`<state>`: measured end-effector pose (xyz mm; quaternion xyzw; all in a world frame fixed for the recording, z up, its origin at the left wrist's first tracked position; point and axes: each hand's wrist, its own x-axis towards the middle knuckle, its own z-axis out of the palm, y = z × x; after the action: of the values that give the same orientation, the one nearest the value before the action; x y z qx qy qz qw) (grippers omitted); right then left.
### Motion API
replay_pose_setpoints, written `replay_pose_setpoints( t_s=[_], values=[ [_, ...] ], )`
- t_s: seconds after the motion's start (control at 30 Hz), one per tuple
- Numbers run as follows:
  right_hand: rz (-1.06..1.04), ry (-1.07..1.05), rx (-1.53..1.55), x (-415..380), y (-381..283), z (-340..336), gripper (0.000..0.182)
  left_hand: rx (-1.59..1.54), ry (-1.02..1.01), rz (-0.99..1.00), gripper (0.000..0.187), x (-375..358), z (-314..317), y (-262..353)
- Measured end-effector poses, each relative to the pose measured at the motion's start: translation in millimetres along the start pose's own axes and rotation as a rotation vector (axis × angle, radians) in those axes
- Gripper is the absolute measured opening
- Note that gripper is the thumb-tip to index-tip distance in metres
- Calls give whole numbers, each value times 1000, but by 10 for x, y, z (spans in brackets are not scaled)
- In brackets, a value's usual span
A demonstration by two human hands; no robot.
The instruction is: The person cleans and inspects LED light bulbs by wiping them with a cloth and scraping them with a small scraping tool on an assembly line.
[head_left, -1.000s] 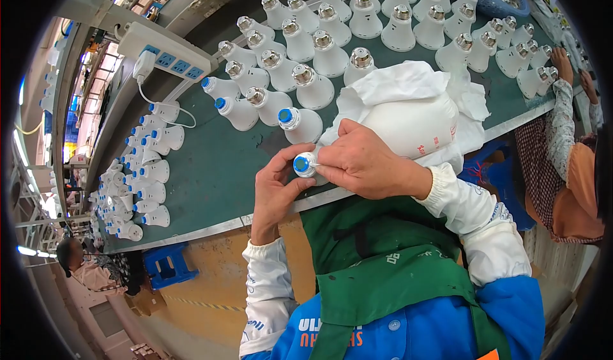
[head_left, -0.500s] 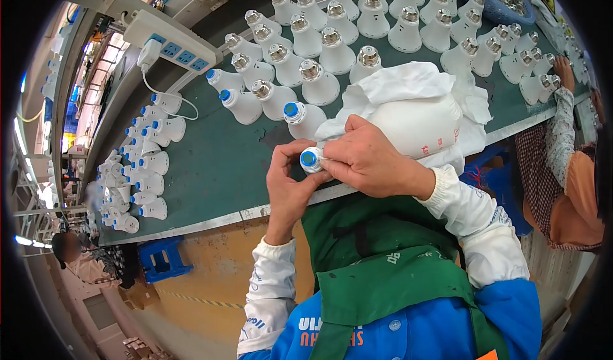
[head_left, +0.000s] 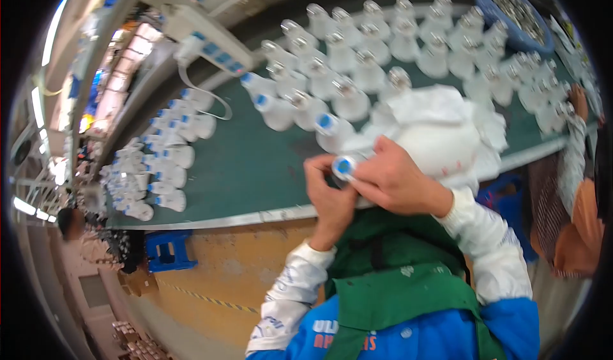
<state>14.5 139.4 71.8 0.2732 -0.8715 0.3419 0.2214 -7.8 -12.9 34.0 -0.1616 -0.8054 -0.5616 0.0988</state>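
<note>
A white light bulb body with a blue ring at its neck (head_left: 345, 166) stands at the table's near edge, tilted toward the camera. My left hand (head_left: 331, 194) is curled round its left side, thumb and fingers closed on it. From the right, the fingertips of my right hand (head_left: 399, 180) pinch at the neck; whether a small part is between them is too blurred to tell. Just behind, another blue-necked bulb (head_left: 334, 133) stands upright. A white plastic-wrapped bundle (head_left: 440, 146) lies beside my right hand.
Several bulbs with metal screw caps (head_left: 370, 72) stand at the back. Blue-necked bulbs (head_left: 169, 159) crowd the left end of the green table (head_left: 255, 168). A blue basket of metal caps (head_left: 546, 37), a power strip (head_left: 220, 50) and another person's hand (head_left: 578, 101) are around.
The whole view has shifted, so the table and hands appear farther right and lower, and it is blurrier. Both hands stay on the same bulb.
</note>
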Motion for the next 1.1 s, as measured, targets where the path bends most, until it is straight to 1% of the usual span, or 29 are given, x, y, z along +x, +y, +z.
replay_pose_setpoints(
  t_s=[0.07, 0.1, 0.13, 0.17, 0.2, 0.3, 0.33, 0.37, 0.4, 0.47, 0.53, 0.6, 0.63, 0.67, 0.73, 0.77, 0.83, 0.9, 0.97, 1.0, 1.03, 1.07, 1.1],
  values=[
    [63, 2, 92, 0, 8, 1, 20, -40, 42, 26, 38, 24, 0, -3],
    [23, 21, 84, 22, 7, -16, 20, -57, 53, 29, 39, 45, -62, 7],
    [56, 31, 150, 11, -6, -44, 19, -81, 54, 17, 41, 66, -95, 35],
    [104, 34, 220, 2, -19, -70, 18, -27, 80, 79, 43, 118, -205, 46],
    [103, 35, 219, 9, -25, -94, 18, 5, 124, 93, 45, 190, -330, 45],
    [142, 3, 266, 26, -28, -137, 18, 184, 280, 44, 45, 487, -733, -48],
    [149, -2, 259, 28, -25, -134, 19, 141, 320, 16, 44, 628, -834, -86],
    [154, -9, 255, 32, -29, -124, 20, 44, 362, 45, 44, 785, -916, -265],
    [139, -13, 259, 30, -29, -111, 20, 48, 377, 49, 44, 928, -917, -382],
    [156, 14, 265, 26, -17, -76, 19, -54, 380, -61, 44, 1228, -963, -559],
    [145, 10, 277, 51, -35, -81, 17, 247, 367, -105, 46, 1410, -917, -711],
    [223, -39, 273, 61, -45, -109, 14, 185, 326, -156, 46, 1514, -912, -788],
    [248, -30, 292, 47, -43, -105, 10, 158, 214, -187, 49, 1511, -954, -835],
    [237, -33, 296, 42, -49, -99, 10, 162, 225, -186, 49, 1481, -1021, -868],
    [285, -7, 293, 40, -50, -101, 7, 217, 221, 10, 54, 1407, -1126, -897],
    [289, -6, 290, 57, -46, -109, 7, 265, 266, -40, 58, 1419, -1273, -880],
    [327, -27, 309, 63, -62, -122, 8, 157, 597, -110, 59, 1636, -1583, -1200],
    [340, -22, 309, 61, -69, -107, 9, 143, 743, -107, 65, 1957, -1878, -1559],
    [356, -12, 309, 79, -70, -83, 9, 414, 686, -159, 65, 2169, -2008, -1829],
    [325, -12, 312, 81, -68, -77, 9, 408, 664, -168, 65, 2228, -2097, -1891],
    [296, -9, 306, 77, -56, -89, 9, 409, 528, -244, 62, 2314, -2170, -1947],
    [326, -8, 290, 73, -53, -101, 9, 407, 388, -319, 59, 2352, -2198, -2000],
    [301, -4, 278, 82, -53, -101, 9, 395, 387, -284, 55, 2348, -2210, -1990]
  ],
)
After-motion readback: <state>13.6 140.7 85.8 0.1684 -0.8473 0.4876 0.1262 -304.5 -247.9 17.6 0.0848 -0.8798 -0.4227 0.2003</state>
